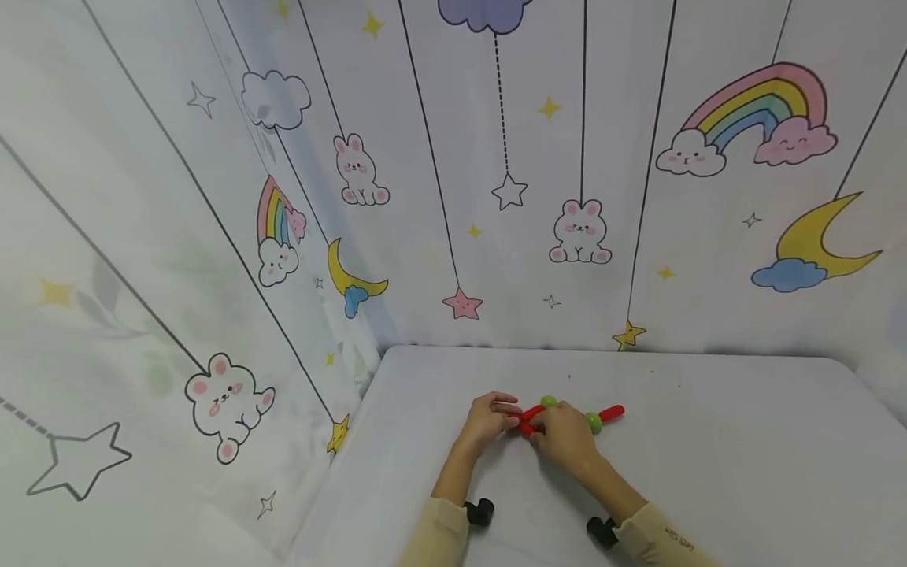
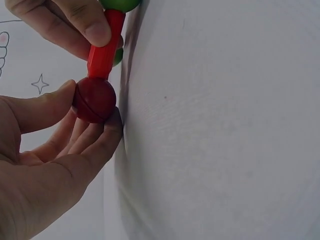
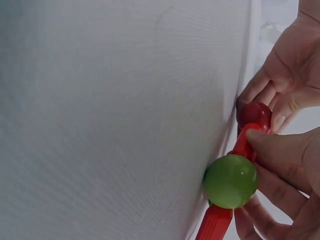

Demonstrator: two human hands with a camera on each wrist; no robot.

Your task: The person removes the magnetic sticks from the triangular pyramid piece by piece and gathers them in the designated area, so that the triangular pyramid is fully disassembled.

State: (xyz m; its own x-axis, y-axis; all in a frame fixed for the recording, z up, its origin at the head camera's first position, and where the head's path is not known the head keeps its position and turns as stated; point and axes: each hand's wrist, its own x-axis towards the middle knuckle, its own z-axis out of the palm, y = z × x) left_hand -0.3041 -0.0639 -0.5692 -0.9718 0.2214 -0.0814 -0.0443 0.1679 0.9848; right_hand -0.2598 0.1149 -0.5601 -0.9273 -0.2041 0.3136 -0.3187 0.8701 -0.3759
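On the white table, my two hands hold a ball-and-stick toy of red rods and round balls. My left hand (image 1: 489, 419) pinches a dark red ball (image 2: 95, 100) between thumb and fingertips at the toy's left end. My right hand (image 1: 569, 435) grips the red rod (image 2: 104, 52) joined to that ball, thumb laid along it. A green ball (image 3: 231, 181) sits at the rod's other end, beside the right fingers. From it another red rod (image 1: 612, 412) sticks out to the right. A second green ball (image 1: 549, 402) shows beyond the right hand, which hides part of the toy.
The white table (image 1: 708, 457) spreads around both hands, with its far edge against a printed curtain (image 1: 425, 173). Black wrist mounts (image 1: 480, 512) stick out below each sleeve near the tabletop.
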